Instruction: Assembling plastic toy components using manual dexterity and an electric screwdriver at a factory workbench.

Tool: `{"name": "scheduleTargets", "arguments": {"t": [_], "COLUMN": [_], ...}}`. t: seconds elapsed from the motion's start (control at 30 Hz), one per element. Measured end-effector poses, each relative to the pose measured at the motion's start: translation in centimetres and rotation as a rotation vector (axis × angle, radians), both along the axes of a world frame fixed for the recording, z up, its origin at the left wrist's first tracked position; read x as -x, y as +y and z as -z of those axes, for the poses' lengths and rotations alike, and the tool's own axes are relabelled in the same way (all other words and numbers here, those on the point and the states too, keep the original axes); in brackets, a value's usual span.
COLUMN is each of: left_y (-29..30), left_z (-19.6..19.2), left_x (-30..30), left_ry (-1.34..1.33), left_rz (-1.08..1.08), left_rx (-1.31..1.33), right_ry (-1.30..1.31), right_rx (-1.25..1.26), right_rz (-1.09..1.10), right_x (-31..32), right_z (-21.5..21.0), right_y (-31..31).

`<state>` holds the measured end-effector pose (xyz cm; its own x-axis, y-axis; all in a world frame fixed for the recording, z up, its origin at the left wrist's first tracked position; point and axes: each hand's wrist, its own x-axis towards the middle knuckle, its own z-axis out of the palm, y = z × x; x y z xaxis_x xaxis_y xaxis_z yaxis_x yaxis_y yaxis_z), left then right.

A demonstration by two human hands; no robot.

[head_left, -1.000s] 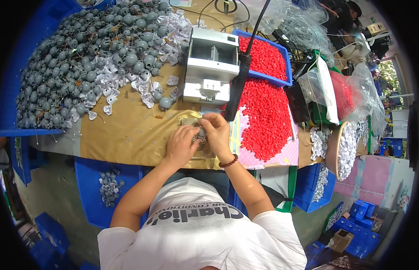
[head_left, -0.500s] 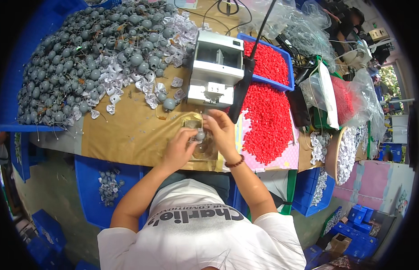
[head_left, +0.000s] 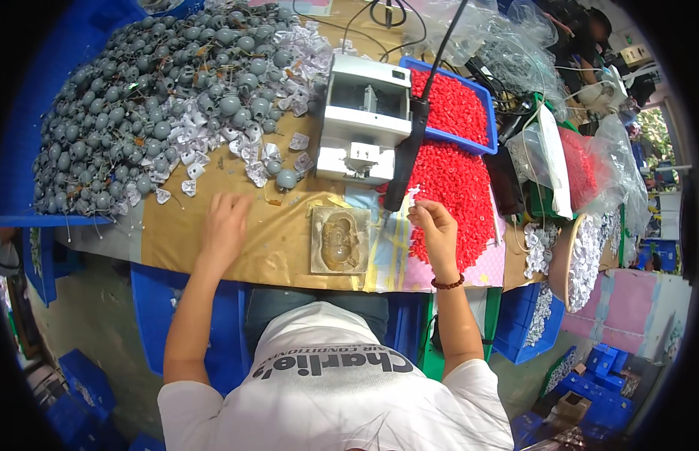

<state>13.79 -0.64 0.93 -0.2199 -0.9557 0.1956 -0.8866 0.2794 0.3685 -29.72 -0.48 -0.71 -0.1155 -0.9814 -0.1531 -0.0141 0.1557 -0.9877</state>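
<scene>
— Hundreds of grey round parts (head_left: pixel 139 113) lie heaped at the far left of the worktop (head_left: pixel 274 248), with white scraps (head_left: pixel 214 150) mixed in along the heap's near edge, so by the look of it most of the pile is unworked.

— And what is under the hands?

— Between them a tan moulded fixture (head_left: pixel 340 240) sits flat on the worktop, its hollow apparently unfilled. The left hand (head_left: pixel 224 227) lies fingers spread on the brown paper, near one loose grey ball (head_left: pixel 286 179) and holding nothing. The right hand (head_left: pixel 434 229) has fingertips pressed together on a small white piece (head_left: pixel 414 204), at the edge of the spread of red pellets (head_left: pixel 451 188).

— So mid-cycle?

— Judging by that, yes: one piece is picked, none seated. The white machine (head_left: pixel 364 120) behind the fixture and the blue tray (head_left: pixel 447 105) of red pellets stand untouched.
</scene>
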Motion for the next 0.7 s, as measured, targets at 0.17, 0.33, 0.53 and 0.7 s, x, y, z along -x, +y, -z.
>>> {"name": "scheduleTargets", "arguments": {"t": [0.17,0.33,0.53,0.7], "left_y": [-5.8,-5.8,-1.6,1.3], "left_z": [2.9,1.5,0.9,-1.2], "left_x": [1.3,-0.4,-3.2,1.7], "left_ry": [-0.085,-0.085,0.083,0.505], "left_rz": [0.016,0.055,-0.043,-0.101], "left_rx": [0.153,-0.030,-0.277,-0.241], "right_ry": [0.240,1.028,1.286,1.212], "right_rx": [0.078,0.268,0.419,0.396], "right_rz": [0.021,-0.244,-0.300,-0.253], "right_x": [2.9,3.8,1.7,1.9], "right_z": [-1.7,-1.5,2.2,2.5], "right_y": [-0.9,-1.9,-4.1,-4.1]}}
